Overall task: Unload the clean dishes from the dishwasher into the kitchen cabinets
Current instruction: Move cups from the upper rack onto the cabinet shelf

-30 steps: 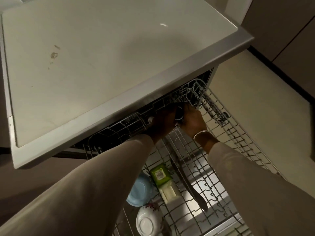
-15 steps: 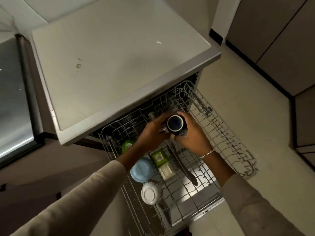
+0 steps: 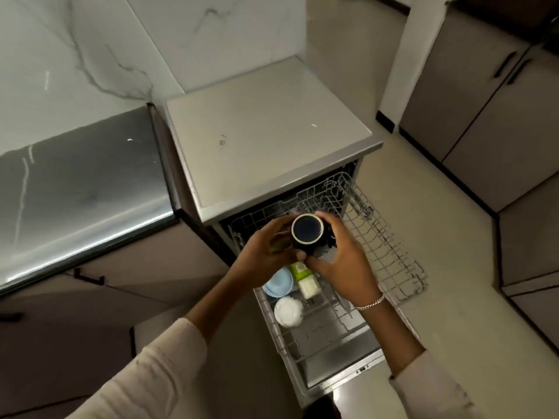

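Both hands are closed around a dark mug (image 3: 306, 232) with a pale rim. It is upright, its mouth facing the camera. The left hand (image 3: 262, 253) curls around its nine o'clock side and the right hand (image 3: 342, 260) wraps its three o'clock side, with the thumbs meeting under it at six o'clock. The mug is held in the air above the pulled-out wire rack (image 3: 381, 243) of the dishwasher (image 3: 266, 140), just in front of the machine's front edge. A silver bracelet (image 3: 371, 303) circles the right wrist, at five o'clock from the mug.

Below the hands, at six o'clock from the mug, a green box (image 3: 299, 270) and a white tub (image 3: 309, 287) lie in the rack, touching each other. A light blue bowl (image 3: 277, 283) sits just beside them at seven o'clock. A white bowl (image 3: 288, 311) sits near it, farther out toward six o'clock.

The dishwasher's flat pale top reaches toward twelve o'clock. A shiny steel counter (image 3: 81, 189) lies at nine o'clock from the mug, with a marble wall (image 3: 75, 49) behind it at eleven o'clock. Grey cabinets (image 3: 484, 116) with dark handles stand well apart at two o'clock, across the pale floor (image 3: 438, 313).
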